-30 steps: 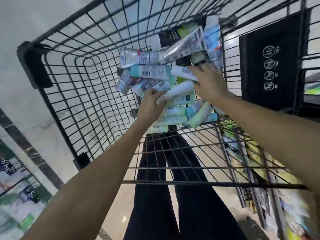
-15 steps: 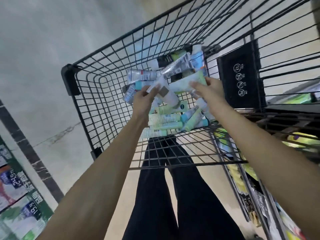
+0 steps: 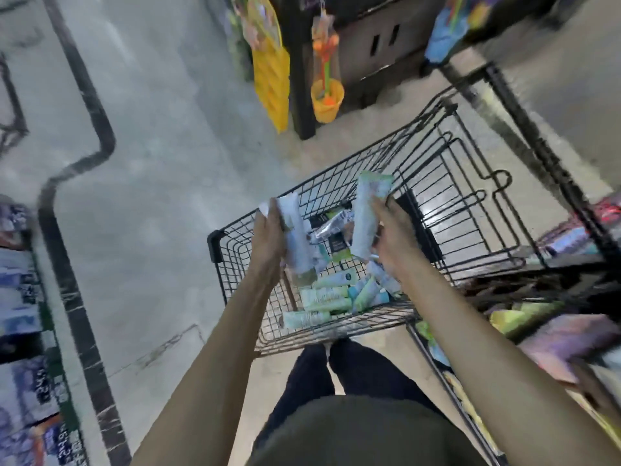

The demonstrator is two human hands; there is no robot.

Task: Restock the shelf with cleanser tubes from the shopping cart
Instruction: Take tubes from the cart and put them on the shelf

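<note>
Now holding one white tube in left hand and one green tube in right hand, fingers curled round each, above cart. Leaving many tubes at 6 o'clock inside; shelving none yet.

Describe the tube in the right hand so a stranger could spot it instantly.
Find the black wire shopping cart. Above its pile of tubes, the right hand grips a pale cleanser tube with a mint-green crimped end, pointing up. The left hand holds white tubes without green ends.
</note>
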